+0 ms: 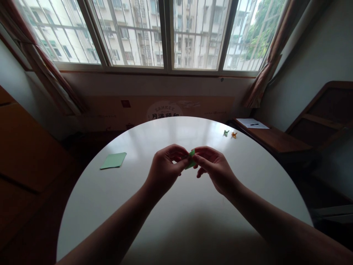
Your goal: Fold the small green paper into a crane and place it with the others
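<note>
Between my two hands, above the middle of the white table, is a small piece of folded green paper [190, 164]. My left hand [168, 162] pinches its left side with thumb and fingers. From the other side my right hand [211, 162] grips it, the thumb across its upper part and the lower fingers curled loosely beneath. Much of the paper is hidden by the fingertips, so its exact folded shape cannot be made out.
A stack of light green paper squares [113, 161] lies on the round white table [176, 228] at left. Small green [225, 133] and orange [234, 135] folded paper figures sit at the far right. Beyond the right edge, a wooden chair [264, 138] bears white paper [249, 123] and a pen [254, 124].
</note>
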Demonstrator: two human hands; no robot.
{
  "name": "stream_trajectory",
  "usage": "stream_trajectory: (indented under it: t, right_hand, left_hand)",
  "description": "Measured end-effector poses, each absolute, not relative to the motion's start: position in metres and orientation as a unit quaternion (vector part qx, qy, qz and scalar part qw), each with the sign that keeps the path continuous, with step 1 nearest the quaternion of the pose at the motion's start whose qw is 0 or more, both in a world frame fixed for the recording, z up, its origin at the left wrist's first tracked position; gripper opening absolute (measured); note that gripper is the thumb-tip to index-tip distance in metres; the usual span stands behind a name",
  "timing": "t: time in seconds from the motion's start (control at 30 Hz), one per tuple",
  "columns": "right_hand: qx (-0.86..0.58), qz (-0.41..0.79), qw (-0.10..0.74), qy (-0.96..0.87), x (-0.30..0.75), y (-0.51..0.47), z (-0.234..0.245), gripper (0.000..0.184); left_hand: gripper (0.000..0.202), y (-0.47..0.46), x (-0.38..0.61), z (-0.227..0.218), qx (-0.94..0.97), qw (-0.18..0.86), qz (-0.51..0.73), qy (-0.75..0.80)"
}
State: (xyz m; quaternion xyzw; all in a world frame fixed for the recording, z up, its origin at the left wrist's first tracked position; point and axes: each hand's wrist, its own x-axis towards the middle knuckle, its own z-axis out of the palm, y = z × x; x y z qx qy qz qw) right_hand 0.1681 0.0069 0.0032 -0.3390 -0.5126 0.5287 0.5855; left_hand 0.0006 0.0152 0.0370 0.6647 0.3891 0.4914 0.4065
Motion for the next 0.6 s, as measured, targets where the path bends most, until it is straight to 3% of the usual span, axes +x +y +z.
stream_trajectory:
  t: [0.33,0.6]
  right_hand:
    - [-0.346,0.525,0.571,-0.529,0.1644,0.0054,0.0026,0.025]
    - [-0.36,0.532,0.57,-0.512,0.1657,0.0058,-0.0001,0.024]
  left_hand:
    - [0.015,0.0185,-0.0008,0.0327,0.67,0.4,0.485,0.394]
    - [0.016,0.0202,-0.0021,0.0295,0.726,0.294,0.459,0.42]
